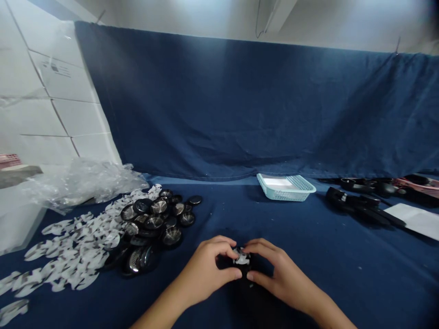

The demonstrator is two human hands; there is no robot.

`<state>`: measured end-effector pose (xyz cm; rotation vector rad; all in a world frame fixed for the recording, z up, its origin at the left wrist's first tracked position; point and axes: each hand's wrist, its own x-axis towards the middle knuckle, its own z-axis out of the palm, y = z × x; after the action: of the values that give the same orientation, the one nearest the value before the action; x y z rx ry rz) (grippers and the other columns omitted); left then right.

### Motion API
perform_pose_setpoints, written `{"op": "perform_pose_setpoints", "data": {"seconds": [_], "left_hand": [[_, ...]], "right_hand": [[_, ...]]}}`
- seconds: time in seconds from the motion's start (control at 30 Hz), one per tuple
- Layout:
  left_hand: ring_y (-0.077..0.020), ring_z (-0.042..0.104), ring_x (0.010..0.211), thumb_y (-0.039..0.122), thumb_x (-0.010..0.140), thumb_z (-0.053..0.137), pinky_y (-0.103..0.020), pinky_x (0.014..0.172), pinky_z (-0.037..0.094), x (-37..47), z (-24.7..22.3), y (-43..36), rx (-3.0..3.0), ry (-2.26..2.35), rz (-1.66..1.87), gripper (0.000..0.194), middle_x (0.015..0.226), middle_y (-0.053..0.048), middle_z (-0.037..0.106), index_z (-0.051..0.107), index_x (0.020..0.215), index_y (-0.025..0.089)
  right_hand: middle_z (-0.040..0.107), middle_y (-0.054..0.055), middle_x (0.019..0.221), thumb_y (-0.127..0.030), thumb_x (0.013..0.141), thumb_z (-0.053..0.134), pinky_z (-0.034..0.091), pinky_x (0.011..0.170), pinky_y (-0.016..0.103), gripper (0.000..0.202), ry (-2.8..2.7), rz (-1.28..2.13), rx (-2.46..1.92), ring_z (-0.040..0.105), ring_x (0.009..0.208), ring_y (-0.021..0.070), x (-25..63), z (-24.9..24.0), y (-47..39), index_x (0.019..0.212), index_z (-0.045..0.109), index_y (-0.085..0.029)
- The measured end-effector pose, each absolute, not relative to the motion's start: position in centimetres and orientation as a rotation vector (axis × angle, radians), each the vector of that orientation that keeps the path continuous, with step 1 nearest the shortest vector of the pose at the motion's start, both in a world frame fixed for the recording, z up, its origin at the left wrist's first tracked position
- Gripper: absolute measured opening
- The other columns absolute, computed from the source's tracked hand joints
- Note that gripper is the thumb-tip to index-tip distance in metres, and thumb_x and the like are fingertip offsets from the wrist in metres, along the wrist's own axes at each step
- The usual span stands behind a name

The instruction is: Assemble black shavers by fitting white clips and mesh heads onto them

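Near the front middle of the blue cloth, a small round black part with a white piece on it sits between my two hands. My left hand grips its left side, thumb in front and fingers behind. On the right side, my right hand holds the same part between thumb and fingers. The lower edge of the part is dark and hard to make out. To the left lie a pile of round black discs with silvery faces and a spread of white plastic pieces.
A light blue basket with white contents stands at the back. Crumpled clear plastic lies at the back left by white boxes. Black items and a white sheet lie at the right. A blue curtain hangs behind.
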<state>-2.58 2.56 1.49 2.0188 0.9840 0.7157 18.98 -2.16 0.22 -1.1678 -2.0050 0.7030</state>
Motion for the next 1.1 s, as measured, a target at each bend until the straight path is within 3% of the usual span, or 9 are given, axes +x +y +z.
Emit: {"op": "perform_pose_setpoints", "data": {"seconds": [0.3,0.53,0.73,0.9,1.1], "left_hand": [[-0.0194,0.063,0.097,0.016,0.065,0.077,-0.029,0.085,0.046,-2.7,1.6,2.4,2.015,0.927,0.725,0.022,0.113,-0.002,0.066,0.069,0.084,0.022],[-0.0182,0.062,0.089,0.019,0.067,0.074,-0.029,0.08,0.047,-3.0,1.7,2.5,2.038,0.92,0.717,0.028,0.106,-0.001,0.067,0.068,0.094,0.023],[-0.018,0.061,0.09,0.018,0.067,0.074,-0.028,0.081,0.047,-3.1,1.6,2.6,2.031,0.918,0.711,0.033,0.104,0.0,0.066,0.067,0.098,0.025],[-0.0199,0.061,0.094,0.023,0.067,0.076,-0.032,0.085,0.047,-3.2,1.5,2.5,2.005,0.951,0.705,0.046,0.109,-0.001,0.066,0.062,0.111,0.026],[-0.0202,0.061,0.094,0.021,0.067,0.074,-0.033,0.087,0.048,-3.1,1.6,2.4,1.997,0.957,0.687,0.048,0.112,-0.002,0.067,0.061,0.113,0.025]], "right_hand": [[0.061,0.004,0.115,-0.018,0.08,0.069,0.047,0.093,0.034,0.036,-1.952,0.75,-1.148,0.06,0.105,0.0198,18.5,0.0,-2.2,0.114,0.061,-0.028],[0.05,0.008,0.133,-0.02,0.083,0.065,0.037,0.109,0.043,0.022,-1.962,0.63,-1.283,0.049,0.126,0.0255,18.2,-0.4,-2.4,0.104,0.064,-0.026],[0.049,0.007,0.134,-0.019,0.084,0.062,0.04,0.108,0.043,0.026,-1.989,0.57,-1.301,0.05,0.124,0.0245,17.9,-0.9,-2.3,0.108,0.062,-0.029],[0.036,0.006,0.145,-0.015,0.083,0.057,0.044,0.105,0.042,0.031,-2.006,0.491,-1.314,0.049,0.124,0.0235,17.5,-1.5,-2.7,0.111,0.061,-0.029],[0.036,0.008,0.145,-0.017,0.081,0.059,0.034,0.113,0.048,0.044,-1.989,0.462,-1.394,0.038,0.135,0.0266,17.5,-1.4,-2.9,0.122,0.052,-0.029]]}}
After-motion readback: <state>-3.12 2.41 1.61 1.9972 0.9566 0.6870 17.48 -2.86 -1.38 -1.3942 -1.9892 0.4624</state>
